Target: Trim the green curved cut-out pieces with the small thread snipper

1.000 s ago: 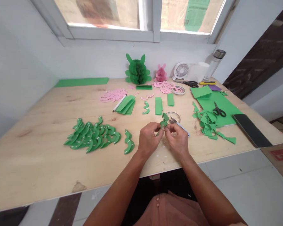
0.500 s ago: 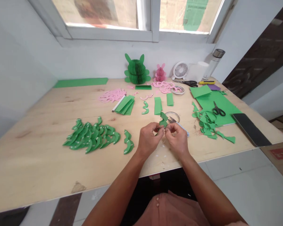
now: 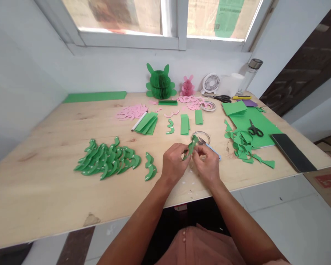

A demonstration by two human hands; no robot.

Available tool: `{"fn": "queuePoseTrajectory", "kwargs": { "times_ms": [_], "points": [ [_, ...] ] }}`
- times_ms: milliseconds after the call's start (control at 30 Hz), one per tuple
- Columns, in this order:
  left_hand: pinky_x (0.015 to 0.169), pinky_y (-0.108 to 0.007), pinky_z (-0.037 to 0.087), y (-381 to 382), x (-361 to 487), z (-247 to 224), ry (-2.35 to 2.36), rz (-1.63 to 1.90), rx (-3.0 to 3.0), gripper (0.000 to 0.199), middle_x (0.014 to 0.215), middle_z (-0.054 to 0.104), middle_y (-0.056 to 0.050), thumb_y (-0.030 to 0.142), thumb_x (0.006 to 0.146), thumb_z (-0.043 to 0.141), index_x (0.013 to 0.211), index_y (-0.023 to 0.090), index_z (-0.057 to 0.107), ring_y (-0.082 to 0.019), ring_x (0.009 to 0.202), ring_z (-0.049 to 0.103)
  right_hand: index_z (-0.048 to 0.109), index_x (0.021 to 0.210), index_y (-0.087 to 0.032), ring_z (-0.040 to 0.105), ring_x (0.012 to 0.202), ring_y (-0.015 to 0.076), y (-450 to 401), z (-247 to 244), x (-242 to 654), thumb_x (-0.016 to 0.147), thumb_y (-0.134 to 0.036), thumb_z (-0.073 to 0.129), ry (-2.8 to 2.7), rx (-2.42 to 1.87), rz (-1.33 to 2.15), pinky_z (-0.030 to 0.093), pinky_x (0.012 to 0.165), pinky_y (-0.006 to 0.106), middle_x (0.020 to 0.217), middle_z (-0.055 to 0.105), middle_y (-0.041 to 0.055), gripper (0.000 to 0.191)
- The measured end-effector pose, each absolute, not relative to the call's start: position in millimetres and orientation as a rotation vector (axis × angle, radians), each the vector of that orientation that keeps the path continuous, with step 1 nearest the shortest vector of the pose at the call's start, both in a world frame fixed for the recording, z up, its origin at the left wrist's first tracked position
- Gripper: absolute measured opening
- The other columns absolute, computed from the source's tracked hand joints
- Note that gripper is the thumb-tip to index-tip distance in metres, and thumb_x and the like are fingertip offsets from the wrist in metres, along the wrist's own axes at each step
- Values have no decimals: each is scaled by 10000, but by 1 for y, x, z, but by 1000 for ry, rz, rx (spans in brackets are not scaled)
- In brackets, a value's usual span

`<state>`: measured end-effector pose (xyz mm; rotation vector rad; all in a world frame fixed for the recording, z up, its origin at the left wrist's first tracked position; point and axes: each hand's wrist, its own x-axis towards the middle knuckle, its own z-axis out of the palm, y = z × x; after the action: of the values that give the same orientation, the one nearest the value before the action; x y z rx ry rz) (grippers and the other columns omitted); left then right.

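Note:
Near the table's front edge, my left hand [image 3: 174, 160] pinches a curved green paper cutout [image 3: 192, 145], which stands tilted between my hands. My right hand [image 3: 207, 161] is closed with its fingertips against the cutout's lower right side; whether something small is between them is hidden. Right behind my hands are a roll of tape [image 3: 205, 133] and small scissors with a pale blue handle [image 3: 213, 151], partly covered by my right hand. Left of my left hand lies one wavy green cutout with white strips [image 3: 150, 166], and beyond it a pile of similar cutouts [image 3: 106, 159].
Green paper scraps [image 3: 242, 143], black scissors [image 3: 255, 129] and a phone [image 3: 293, 152] lie to the right. Pink cutouts [image 3: 132, 111] and folded green paper [image 3: 146, 123] lie farther back. A green paper figure [image 3: 160, 84], a small fan [image 3: 210, 83] and a bottle [image 3: 249, 77] stand by the wall.
The green cutout has turned in my fingers, from showing its wide zigzag face to a narrower, slanted view. My hands have stayed almost in the same place.

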<state>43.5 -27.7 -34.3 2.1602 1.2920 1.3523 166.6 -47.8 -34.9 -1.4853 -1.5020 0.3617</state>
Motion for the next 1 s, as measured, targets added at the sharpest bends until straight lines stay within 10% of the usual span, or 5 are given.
{"fn": "queuePoseTrajectory", "kwargs": {
  "times_ms": [1000],
  "points": [
    [598,-230,448,-31,46,-28,1355,1340,1915,87,667,662,-16,191,742,559,707,167,636,-127,600,586,632,711,-188,574,635,150,-49,-32,167,735,-244,544,-1409,-1448,488,460,646,262,691,658,13,107]
  ]
}}
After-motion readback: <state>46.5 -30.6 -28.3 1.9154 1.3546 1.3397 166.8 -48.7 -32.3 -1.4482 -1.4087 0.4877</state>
